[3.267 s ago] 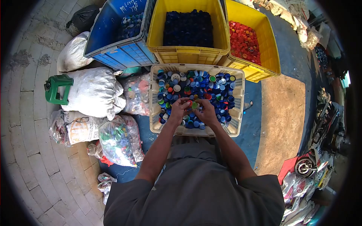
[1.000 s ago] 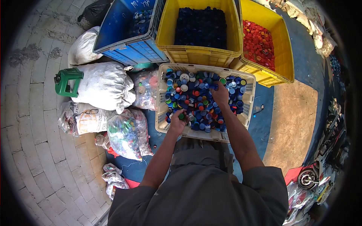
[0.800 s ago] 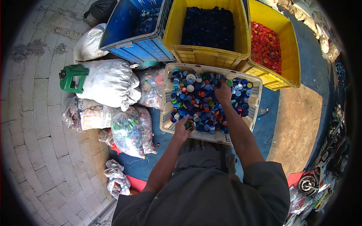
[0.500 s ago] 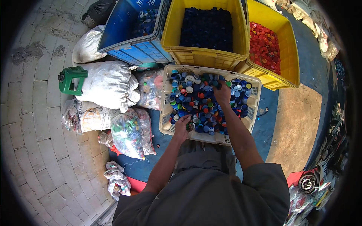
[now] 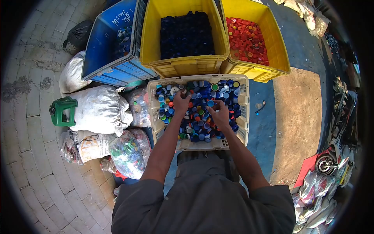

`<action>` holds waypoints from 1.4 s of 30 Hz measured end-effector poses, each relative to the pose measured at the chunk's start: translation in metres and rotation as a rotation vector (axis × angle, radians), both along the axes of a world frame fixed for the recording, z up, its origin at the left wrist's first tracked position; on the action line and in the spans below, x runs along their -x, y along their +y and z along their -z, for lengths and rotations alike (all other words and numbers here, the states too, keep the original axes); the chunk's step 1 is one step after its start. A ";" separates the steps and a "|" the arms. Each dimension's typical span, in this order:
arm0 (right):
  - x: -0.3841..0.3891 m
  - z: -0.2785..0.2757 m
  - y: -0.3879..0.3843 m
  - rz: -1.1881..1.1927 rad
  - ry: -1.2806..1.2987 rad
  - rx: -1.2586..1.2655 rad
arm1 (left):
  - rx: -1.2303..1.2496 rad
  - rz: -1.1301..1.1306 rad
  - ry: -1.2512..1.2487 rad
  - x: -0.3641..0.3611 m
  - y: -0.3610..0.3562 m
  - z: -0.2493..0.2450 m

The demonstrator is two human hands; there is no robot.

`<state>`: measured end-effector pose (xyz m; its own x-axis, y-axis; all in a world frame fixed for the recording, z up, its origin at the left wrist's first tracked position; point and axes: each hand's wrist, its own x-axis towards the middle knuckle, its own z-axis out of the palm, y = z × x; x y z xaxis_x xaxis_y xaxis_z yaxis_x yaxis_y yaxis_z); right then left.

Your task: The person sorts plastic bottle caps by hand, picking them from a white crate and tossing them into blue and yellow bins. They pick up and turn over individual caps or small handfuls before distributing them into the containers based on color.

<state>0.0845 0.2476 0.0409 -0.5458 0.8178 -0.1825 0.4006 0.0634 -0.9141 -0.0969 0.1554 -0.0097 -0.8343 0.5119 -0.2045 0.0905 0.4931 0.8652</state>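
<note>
A cream plastic basket [image 5: 152, 117] in front of me holds a heap of mixed bottle caps [image 5: 196, 117]: blue, red, green and white. My left hand [image 5: 181, 103] reaches into the far left part of the heap, fingers curled down on caps. My right hand [image 5: 220, 114] is over the middle of the heap. Its fingertips pinch a blue cap [image 5: 210, 103]. Both forearms cross the basket's near rim.
Behind the basket stand a blue crate [image 5: 105, 50], a yellow crate [image 5: 183, 65] of dark blue caps and a yellow crate [image 5: 255, 72] of red caps. White sacks [image 5: 97, 109], a green stool [image 5: 62, 111] and clear bags of caps [image 5: 126, 150] lie left. Blue mat [image 5: 263, 124] lies right.
My left hand has moved from the basket's near left corner up to its far left part. My right hand has drawn back from the far side to the middle. The view has shifted.
</note>
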 end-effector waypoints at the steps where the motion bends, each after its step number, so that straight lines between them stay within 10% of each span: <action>1: -0.006 -0.003 -0.004 -0.005 -0.001 -0.002 | 0.030 0.041 0.191 0.003 0.009 0.006; 19: -0.059 -0.027 -0.029 -0.012 -0.016 0.015 | 0.034 -0.037 0.511 -0.007 0.047 0.003; 26: -0.046 -0.041 -0.008 -0.086 0.155 0.449 | -0.773 -0.328 -1.190 -0.025 -0.001 -0.031; 34: -0.006 -0.051 -0.006 -0.085 0.697 1.219 | -1.140 -0.515 -1.411 -0.054 -0.048 -0.066; 42: 0.042 -0.040 -0.035 -0.055 0.574 1.274 | -1.250 -0.631 -1.397 -0.050 -0.073 -0.081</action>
